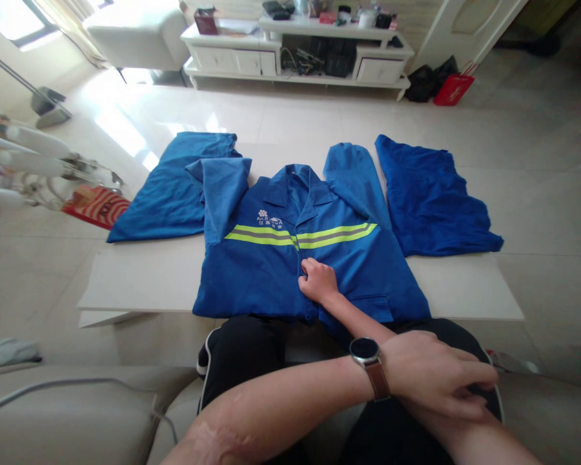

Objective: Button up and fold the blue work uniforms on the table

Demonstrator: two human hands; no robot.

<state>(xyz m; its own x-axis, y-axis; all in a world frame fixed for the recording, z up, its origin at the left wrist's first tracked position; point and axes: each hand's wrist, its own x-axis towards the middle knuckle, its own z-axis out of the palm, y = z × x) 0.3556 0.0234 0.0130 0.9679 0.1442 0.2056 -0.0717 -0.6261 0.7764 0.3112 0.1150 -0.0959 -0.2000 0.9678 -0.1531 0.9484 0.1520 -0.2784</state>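
Observation:
A blue work jacket (252, 278) lies front up across the white table, with a yellow-green and grey reflective stripe over its chest and a white logo on one side. My right hand (318, 279) is closed at the jacket's front opening below the stripe, fingers curled on the placket edge. Over my right forearm crosses my left arm, wearing a round watch (365, 350) on a brown strap. My left hand (436, 371) hangs over that forearm near my lap, its fingers loosely apart and holding nothing.
Folded blue garments lie on the table (126, 274) at the jacket's left (159, 187) and right (436, 200). Beyond stands a white TV cabinet (237, 61). A red bag (454, 89) is on the floor, and a drying rack (43, 161) is at left.

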